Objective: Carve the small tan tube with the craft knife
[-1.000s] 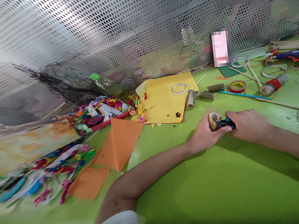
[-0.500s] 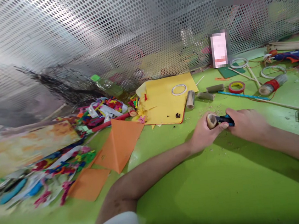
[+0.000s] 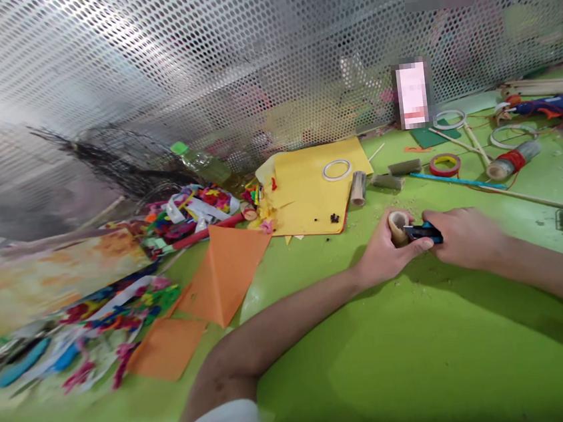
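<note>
Head view: the pale tube (image 3: pixel 398 238) has just tipped more upright, probably baring its rim to the black-and-blue tool (image 3: pixel 427 232).
Right of the yellow sheet (image 3: pixel 309 184) and nearer, the left hand (image 3: pixel 379 254) wraps the hollow, rough-rimmed tube; the right hand (image 3: pixel 468 235) grips the tool.

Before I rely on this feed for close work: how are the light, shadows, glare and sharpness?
Head view: the right hand looks slightly blurred, and a broad shadow falls on the green tabletop below the right forearm; head view: pale glare streaks the perforated metal sheet, and a pixelated patch hides the upright object behind.
</note>
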`<state>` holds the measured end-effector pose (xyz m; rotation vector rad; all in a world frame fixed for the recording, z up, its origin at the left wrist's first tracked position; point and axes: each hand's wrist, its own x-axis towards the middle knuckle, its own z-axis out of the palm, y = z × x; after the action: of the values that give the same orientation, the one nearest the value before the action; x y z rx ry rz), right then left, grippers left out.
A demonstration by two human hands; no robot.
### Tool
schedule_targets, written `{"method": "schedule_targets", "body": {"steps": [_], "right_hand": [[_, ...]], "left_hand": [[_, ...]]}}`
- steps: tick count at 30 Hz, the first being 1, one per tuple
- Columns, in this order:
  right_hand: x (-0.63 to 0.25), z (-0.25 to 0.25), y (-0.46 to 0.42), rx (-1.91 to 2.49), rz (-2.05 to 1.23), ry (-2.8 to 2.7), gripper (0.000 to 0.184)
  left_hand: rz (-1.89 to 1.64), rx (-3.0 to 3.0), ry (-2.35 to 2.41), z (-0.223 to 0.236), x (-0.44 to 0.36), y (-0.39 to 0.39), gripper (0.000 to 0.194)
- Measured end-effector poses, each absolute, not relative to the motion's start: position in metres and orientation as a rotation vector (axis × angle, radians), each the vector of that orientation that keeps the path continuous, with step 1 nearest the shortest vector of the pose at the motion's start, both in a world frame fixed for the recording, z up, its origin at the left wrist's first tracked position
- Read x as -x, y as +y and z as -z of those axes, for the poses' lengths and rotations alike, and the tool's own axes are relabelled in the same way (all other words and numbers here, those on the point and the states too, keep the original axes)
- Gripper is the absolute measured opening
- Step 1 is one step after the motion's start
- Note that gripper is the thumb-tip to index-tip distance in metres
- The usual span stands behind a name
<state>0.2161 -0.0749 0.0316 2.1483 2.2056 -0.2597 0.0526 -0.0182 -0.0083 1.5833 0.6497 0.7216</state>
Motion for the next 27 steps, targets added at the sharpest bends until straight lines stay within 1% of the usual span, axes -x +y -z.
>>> {"method": "schedule_targets", "body": {"steps": [10, 27], "right_hand": [[-0.215, -0.027, -0.075, -2.148, 0.195, 2.171, 0.027], [-0.216, -0.021, -0.074, -2.180, 0.138, 2.154, 0.027]], "left_hand": [[-0.708, -1.682, 0.730, 0.010, -0.051, -0.017, 0.052], [-0.699, -1.686, 0.810, 0.008, -0.053, -0.016, 0.051]]}}
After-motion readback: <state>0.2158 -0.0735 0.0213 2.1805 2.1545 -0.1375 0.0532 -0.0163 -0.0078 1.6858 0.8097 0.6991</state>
